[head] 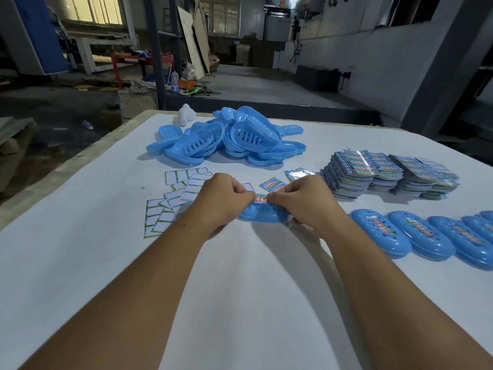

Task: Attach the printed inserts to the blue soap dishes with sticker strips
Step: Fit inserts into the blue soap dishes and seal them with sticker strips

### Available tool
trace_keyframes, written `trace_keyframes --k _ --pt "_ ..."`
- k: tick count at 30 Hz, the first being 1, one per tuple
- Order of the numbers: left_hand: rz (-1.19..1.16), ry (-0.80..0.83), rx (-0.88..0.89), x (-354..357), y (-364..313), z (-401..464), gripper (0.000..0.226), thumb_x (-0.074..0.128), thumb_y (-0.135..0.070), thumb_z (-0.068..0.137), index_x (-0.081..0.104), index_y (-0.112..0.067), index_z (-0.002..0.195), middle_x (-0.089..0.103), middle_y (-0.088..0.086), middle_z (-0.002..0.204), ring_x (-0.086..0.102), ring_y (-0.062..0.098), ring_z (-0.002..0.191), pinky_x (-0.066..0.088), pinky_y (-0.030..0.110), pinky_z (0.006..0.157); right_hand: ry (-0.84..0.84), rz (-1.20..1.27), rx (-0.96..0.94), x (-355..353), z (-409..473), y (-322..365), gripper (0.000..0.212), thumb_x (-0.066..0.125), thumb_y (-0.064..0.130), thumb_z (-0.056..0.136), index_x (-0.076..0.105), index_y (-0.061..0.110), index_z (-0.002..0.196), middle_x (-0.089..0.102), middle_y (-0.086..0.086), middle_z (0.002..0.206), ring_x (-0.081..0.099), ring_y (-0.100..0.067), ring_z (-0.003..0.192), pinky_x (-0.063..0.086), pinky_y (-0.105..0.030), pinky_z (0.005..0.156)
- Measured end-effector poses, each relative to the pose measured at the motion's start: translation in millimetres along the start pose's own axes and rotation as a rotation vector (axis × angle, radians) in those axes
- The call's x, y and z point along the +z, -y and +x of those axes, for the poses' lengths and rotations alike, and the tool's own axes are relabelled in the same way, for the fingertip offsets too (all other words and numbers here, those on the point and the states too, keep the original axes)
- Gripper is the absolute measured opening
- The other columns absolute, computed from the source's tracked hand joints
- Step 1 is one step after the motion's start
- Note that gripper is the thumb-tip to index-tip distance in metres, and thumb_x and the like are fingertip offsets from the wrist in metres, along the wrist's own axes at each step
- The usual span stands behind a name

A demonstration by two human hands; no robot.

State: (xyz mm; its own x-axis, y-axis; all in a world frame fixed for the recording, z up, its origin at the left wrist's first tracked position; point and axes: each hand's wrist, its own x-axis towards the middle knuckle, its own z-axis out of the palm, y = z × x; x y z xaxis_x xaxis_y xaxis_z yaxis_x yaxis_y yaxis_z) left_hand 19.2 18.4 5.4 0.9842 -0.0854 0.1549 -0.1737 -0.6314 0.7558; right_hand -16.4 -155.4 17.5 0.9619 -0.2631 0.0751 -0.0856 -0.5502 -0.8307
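Both hands meet over one blue dish (262, 216) lying on the white counter (240, 289). The left hand (222, 200) curls its fingers round the dish's left end, and the right hand (301, 200) curls round the right end; between their fingertips a printed insert (261, 200) lies on top of the dish, pinched from both sides. Whether a sticker strip is already on it cannot be told, since the fingers hide the spot. The dish looks like thin moulded plastic, light and stiff, and probably smooth enough to slide on the counter, so gripping it at both ends as now seems the sound hold. The insert seems to be glossy thin card, easily creased, and is best held by its edges. Just beyond the left hand and to its left lie sticker sheets (170, 204), flat and fanned out. Beyond both hands is a heap of bare dishes (229, 137), tumbled over one another, with nothing in them. Beyond the right hand and to its right stand stacks of inserts (386, 173), with a loose insert (272, 184) just past its fingertips. To the right of the right hand runs a row of finished dishes (424, 236), each bearing an insert along its top.
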Motion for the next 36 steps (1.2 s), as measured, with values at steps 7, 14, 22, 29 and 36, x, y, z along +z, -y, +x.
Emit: trace_keyframes --k 7,14,22,29,36 --pt "0.042 -0.044 0.012 3 -1 -2 0.020 0.074 -0.036 0.077 0.071 -0.018 0.068 0.066 -0.008 0.064 0.061 0.007 0.065 0.037 0.023 0.053 -0.011 -0.052 -0.006 1 2 -2 0.019 0.084 0.031 0.069 0.078 0.014 0.063 0.061 -0.001 0.052 0.037 -0.006 0.034 0.042 -0.030 0.052" --pt "0.163 -0.111 0.076 9 -5 -1 0.020 0.074 -0.039 0.073 0.067 -0.022 0.066 0.061 -0.012 0.064 0.060 0.014 0.073 0.038 0.025 0.059 -0.034 -0.126 0.001 4 4 -1 0.021 0.084 0.034 0.070 0.076 0.016 0.061 0.060 0.001 0.048 0.041 -0.007 0.034 0.044 -0.029 0.050" --pt "0.246 -0.161 0.148 14 -7 -2 0.032 0.074 -0.046 0.077 0.057 -0.022 0.063 0.051 -0.013 0.062 0.056 0.020 0.077 0.037 0.028 0.065 -0.080 -0.292 -0.049 9 2 -1 0.034 0.077 0.043 0.074 0.067 0.014 0.058 0.061 0.002 0.051 0.053 -0.012 0.052 0.037 -0.025 0.048" --pt "0.276 -0.189 0.204 14 -4 -3 0.029 0.071 -0.047 0.079 0.055 -0.023 0.075 0.046 -0.012 0.069 0.054 0.023 0.082 0.035 0.030 0.066 -0.105 -0.316 -0.049 8 1 -3 0.041 0.078 0.055 0.068 0.060 0.023 0.088 0.058 0.015 0.077 0.057 -0.012 0.075 0.045 -0.033 0.061" --pt "0.219 -0.154 0.111 12 1 -1 0.039 0.074 -0.052 0.076 0.047 -0.026 0.085 0.055 -0.006 0.074 0.051 0.011 0.068 0.030 0.028 0.053 -0.034 -0.267 -0.223 12 0 -2 0.035 0.077 0.038 0.084 0.067 0.026 0.116 0.064 0.006 0.117 0.058 -0.012 0.106 0.040 -0.023 0.084"
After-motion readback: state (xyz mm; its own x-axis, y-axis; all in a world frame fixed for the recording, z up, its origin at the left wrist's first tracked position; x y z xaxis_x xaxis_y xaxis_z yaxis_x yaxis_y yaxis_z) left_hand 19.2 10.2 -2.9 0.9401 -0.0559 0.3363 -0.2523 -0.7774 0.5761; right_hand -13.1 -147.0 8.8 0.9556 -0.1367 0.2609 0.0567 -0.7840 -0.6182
